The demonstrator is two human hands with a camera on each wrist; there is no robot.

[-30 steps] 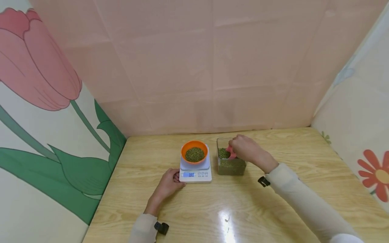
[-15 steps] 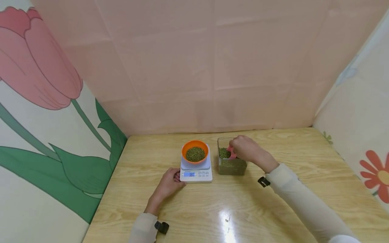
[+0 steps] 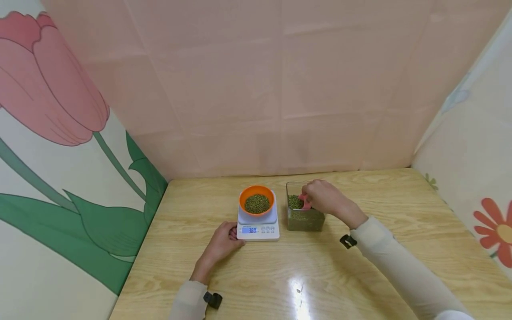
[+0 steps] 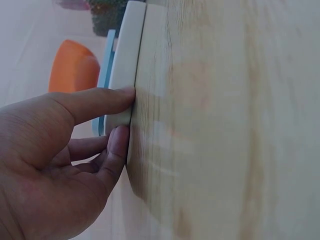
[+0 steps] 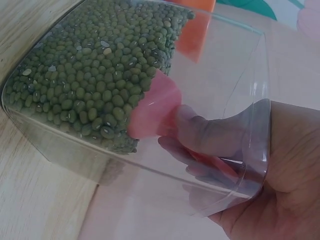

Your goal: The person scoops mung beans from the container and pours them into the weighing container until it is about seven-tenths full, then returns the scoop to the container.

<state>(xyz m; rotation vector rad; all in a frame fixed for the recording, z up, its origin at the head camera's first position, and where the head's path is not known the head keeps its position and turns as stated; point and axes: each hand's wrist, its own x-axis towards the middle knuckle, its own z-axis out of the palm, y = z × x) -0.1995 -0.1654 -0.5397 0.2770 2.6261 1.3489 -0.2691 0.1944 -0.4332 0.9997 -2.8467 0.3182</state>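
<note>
I see the left hand [image 3: 221,242] pinching a corner of the scale [image 3: 258,230], which bears a bowl [image 3: 256,190] of beans [image 3: 257,204]. Just beside it, the right hand [image 3: 327,198] grips a scoop [image 5: 156,107] dug into the box [image 5: 222,65] of beans.

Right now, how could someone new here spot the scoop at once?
On the table, find the scale and look right of it, to the clear box of beans. Inside it, the right hand grips the scoop. Its pink colour sets it apart from the green beans and orange bowl.
</note>
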